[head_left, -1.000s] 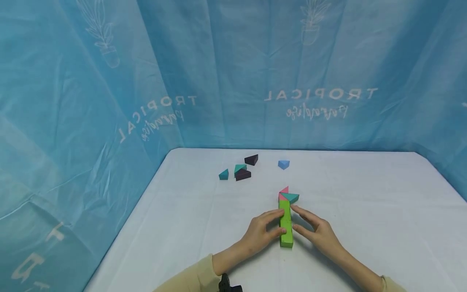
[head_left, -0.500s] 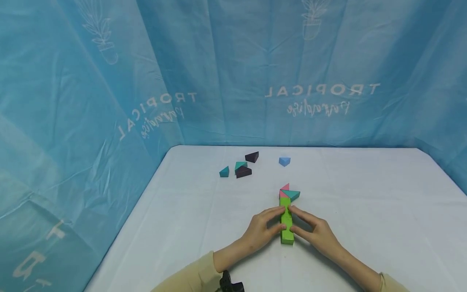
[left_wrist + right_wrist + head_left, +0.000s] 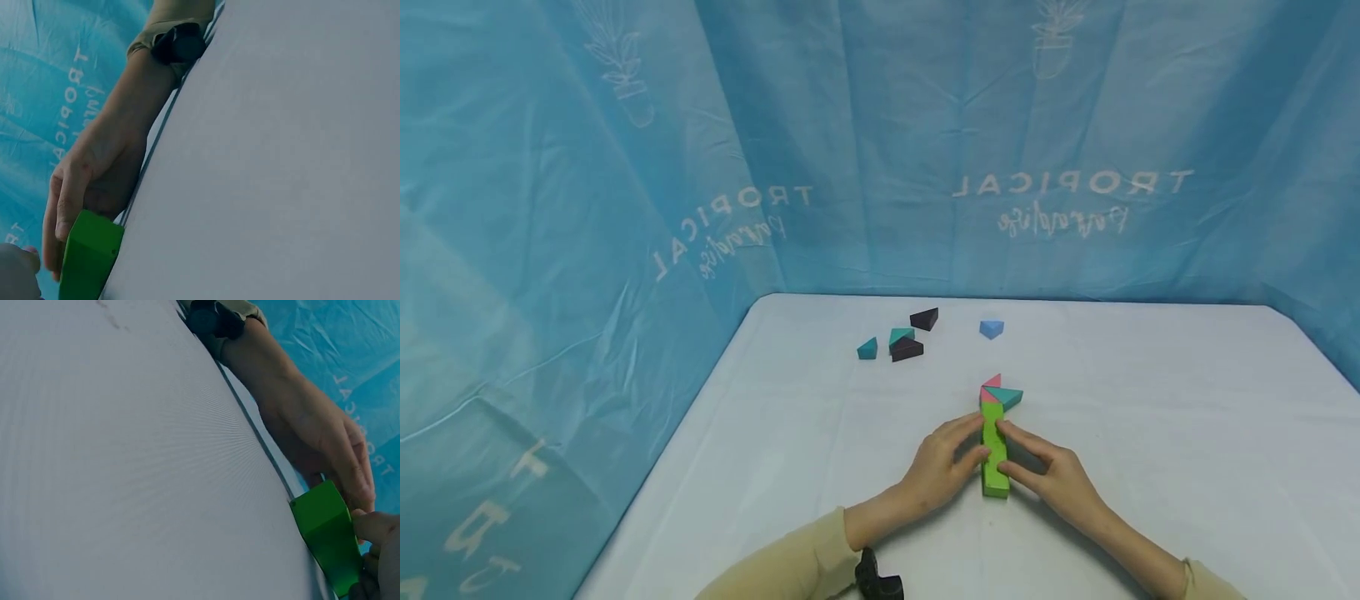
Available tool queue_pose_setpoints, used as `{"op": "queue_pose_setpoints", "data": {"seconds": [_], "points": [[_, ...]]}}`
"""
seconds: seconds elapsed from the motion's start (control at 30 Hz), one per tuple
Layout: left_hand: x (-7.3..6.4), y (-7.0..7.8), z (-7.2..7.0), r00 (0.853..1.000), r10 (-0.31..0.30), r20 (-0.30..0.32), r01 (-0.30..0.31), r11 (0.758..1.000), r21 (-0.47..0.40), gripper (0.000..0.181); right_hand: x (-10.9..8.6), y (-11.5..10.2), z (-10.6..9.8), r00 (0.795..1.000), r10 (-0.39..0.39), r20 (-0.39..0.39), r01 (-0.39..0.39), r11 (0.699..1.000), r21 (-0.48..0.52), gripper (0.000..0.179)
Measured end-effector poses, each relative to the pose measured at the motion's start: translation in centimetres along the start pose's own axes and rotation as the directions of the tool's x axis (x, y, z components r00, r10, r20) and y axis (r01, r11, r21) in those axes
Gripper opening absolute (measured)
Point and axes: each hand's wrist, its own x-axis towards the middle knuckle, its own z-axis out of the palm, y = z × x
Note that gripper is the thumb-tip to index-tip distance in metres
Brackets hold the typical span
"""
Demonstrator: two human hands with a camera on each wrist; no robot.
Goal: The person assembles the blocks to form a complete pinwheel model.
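Two green blocks [image 3: 994, 442] lie end to end in a line on the white table, pointing away from me. My left hand [image 3: 936, 471] touches their left side with fingertips and thumb. From the right, my right hand [image 3: 1052, 479] touches their other side with extended fingers. At the far end sit pink triangular blocks [image 3: 988, 396] and a teal triangular block [image 3: 1006, 397], touching the green. In the left wrist view, the right hand [image 3: 94, 178] reaches the green block [image 3: 90, 253]. The left hand [image 3: 325, 447] appears likewise in the right wrist view.
Farther back lie black wedge blocks [image 3: 924, 318], a teal wedge block [image 3: 867, 349], a green-teal block [image 3: 900, 335] partly behind another black one, and a light blue block [image 3: 992, 329]. Blue printed sheeting [image 3: 880, 150] hangs behind the white table [image 3: 1150, 433].
The right fingers have come in from beside the green blocks to touch them. The left fingertips have shifted slightly towards the blocks' left edge. The head view has shifted a little.
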Motion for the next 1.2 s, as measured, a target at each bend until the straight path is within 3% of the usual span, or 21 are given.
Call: {"op": "queue_pose_setpoints", "data": {"seconds": [0.17, 0.27, 0.4, 0.6, 0.77, 0.93, 1.03, 1.2], "points": [[2.3, -2.3, -2.5, 0.988, -0.072, -0.14, 0.078, 0.996, 0.043, 0.044, 0.0, 0.3, 0.0, 1.0, 0.015, 0.002, -0.015, 1.0, 0.009, 0.056], [4.3, -4.7, -4.6, 0.961, -0.148, -0.236, 0.153, 0.988, 0.004, 0.044, 0.1, 0.3, -0.2, 1.0, 0.018, 0.002, -0.018, 1.0, 0.007, 0.056], [7.4, -7.8, -7.3, 0.931, -0.229, -0.284, 0.233, 0.972, -0.021, 0.046, 0.2, 0.2, -0.5, 1.0, 0.016, 0.009, -0.017, 0.999, 0.03, 0.056], [12.3, -11.3, -10.1, 0.914, -0.35, -0.204, 0.351, 0.936, -0.034, 0.056, 0.4, 0.0, -0.5, 1.0, 0.026, 0.008, -0.026, 0.999, 0.038, 0.055], [15.0, -13.5, -10.4, 0.901, -0.428, -0.066, 0.428, 0.904, -0.017, 0.061, 0.3, -1.9, -0.3, 0.999, 0.032, 0.007, -0.032, 0.999, 0.033, 0.054], [16.3, -14.5, -9.7, 0.882, -0.469, 0.048, 0.466, 0.883, 0.055, 0.069, 0.4, -3.3, -0.5, 0.999, 0.029, 0.019, -0.029, 0.999, 0.025, 0.053], [16.7, -14.7, -9.2, 0.873, -0.486, 0.049, 0.484, 0.874, 0.051, 0.071, 0.4, -3.4, -0.7, 0.999, 0.03, 0.021, -0.03, 0.999, 0.03, 0.053], [16.6, -15.2, -8.3, 0.858, -0.513, 0.028, 0.514, 0.857, -0.041, 0.07, 0.5, -3.0, -1.1, 0.999, 0.032, 0.028, -0.033, 0.999, 0.036, 0.053]]}}
